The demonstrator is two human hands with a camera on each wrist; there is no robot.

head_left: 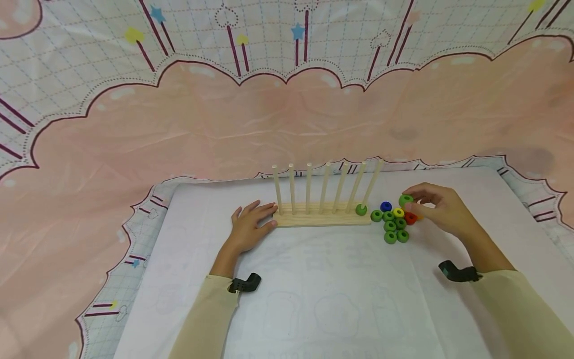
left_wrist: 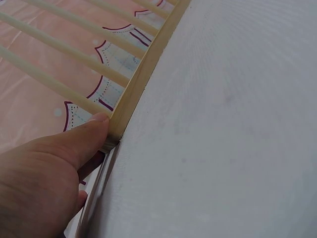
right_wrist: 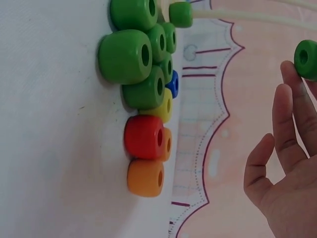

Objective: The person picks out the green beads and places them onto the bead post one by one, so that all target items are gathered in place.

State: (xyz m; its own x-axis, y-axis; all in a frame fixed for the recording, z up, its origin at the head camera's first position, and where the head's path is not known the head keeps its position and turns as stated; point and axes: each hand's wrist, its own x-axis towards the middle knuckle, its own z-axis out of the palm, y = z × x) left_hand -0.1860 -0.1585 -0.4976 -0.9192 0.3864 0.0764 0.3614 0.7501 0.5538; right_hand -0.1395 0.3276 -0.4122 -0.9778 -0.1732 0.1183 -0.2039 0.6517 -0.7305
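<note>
Pink cloud-patterned cloth (head_left: pixel 202 114) is stretching behind the white tabletop (head_left: pixel 323 279). I'm watching the left hand (head_left: pixel 246 227), fingers loosely spread, touching one end of the wooden peg rack (head_left: pixel 320 220); the right hand (head_left: pixel 444 207) is pinching a raised green bead (head_left: pixel 404 199) near the loose beads (head_left: pixel 389 226).

Left sleeve (head_left: pixel 204 319) and right sleeve (head_left: pixel 520 311): long, plain, pale khaki, matte, matching. Each stops short of the hand, wrist bare. At each sleeve's end, a small black unit: left unit (head_left: pixel 245 283) bent like an elbow, blunt-ended; right unit (head_left: pixel 459 272) similarly angled, dark greenish sheen on its free end. Left hand (head_left: pixel 248 228) and right hand (head_left: pixel 438 207) both bare.
</note>
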